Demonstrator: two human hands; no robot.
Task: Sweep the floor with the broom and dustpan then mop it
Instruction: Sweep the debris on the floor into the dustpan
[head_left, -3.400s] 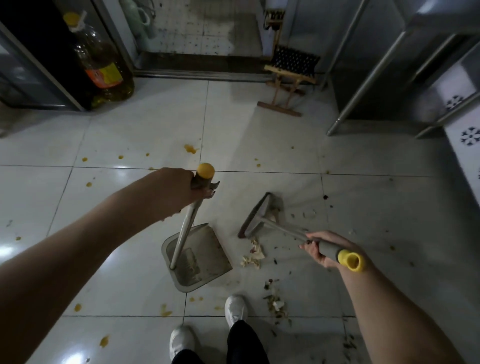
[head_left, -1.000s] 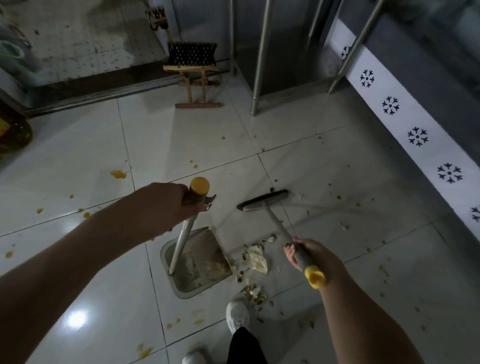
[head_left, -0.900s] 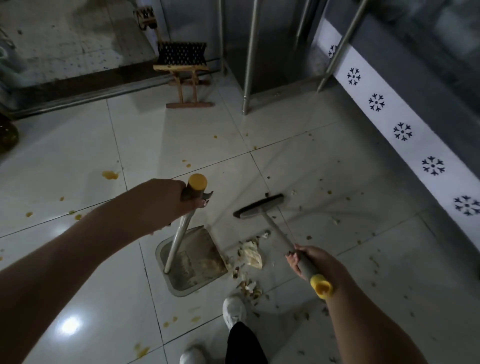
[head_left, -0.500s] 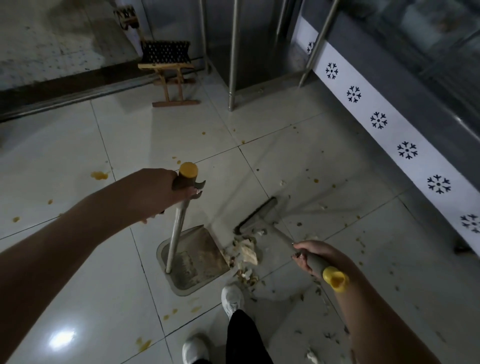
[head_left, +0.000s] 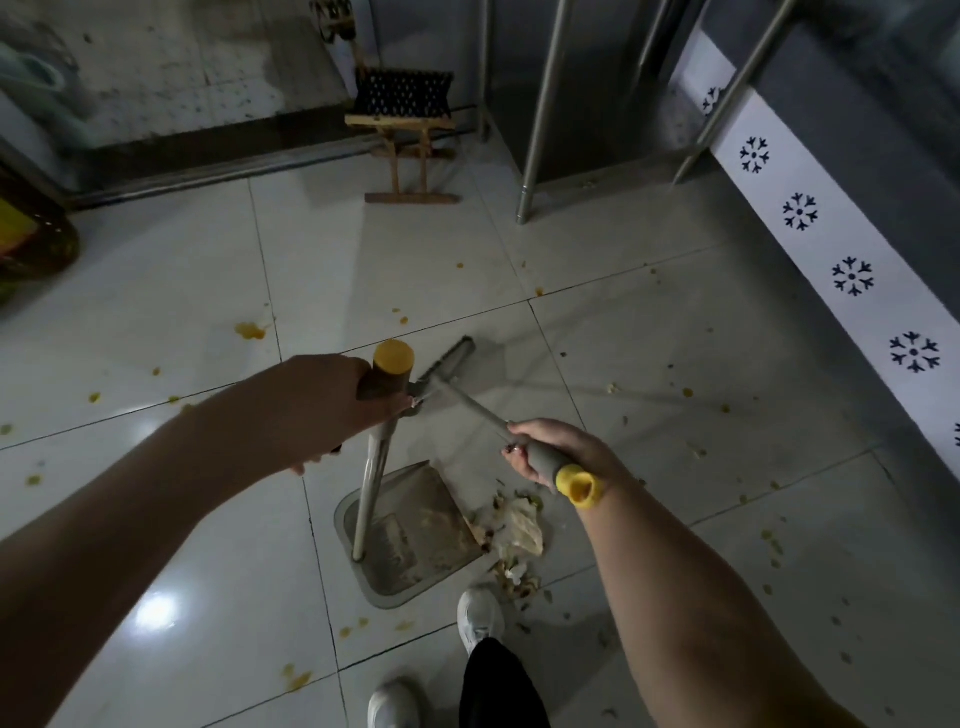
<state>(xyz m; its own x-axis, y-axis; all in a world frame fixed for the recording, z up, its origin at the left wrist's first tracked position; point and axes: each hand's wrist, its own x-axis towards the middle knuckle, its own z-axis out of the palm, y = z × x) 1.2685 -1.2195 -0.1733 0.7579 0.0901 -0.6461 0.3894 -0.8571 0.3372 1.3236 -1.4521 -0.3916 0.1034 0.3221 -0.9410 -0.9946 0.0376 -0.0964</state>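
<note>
My left hand (head_left: 317, 410) grips the top of the dustpan's upright metal handle, just under its yellow cap. The grey dustpan (head_left: 415, 540) lies flat on the white tiled floor (head_left: 156, 291) with dirt inside. My right hand (head_left: 550, 457) holds the grey grip of the broom (head_left: 467, 400) near its yellow end. The broom's dark head is out on the floor beyond the dustpan handle, partly hidden behind it. A heap of scraps (head_left: 519, 530) lies at the dustpan's right lip.
Yellow spots and crumbs dot the tiles. A small wooden folding stool (head_left: 405, 130) stands at the back. Metal table legs (head_left: 540, 114) rise right of it. A snowflake-patterned wall strip (head_left: 852, 275) runs along the right. My white shoes (head_left: 478, 618) stand just below the dustpan. An oil jug (head_left: 26, 239) sits far left.
The broom head has swung from beside the scrap heap out to the floor beyond the dustpan handle. My right hand rose and shifted left. The dustpan stayed in place.
</note>
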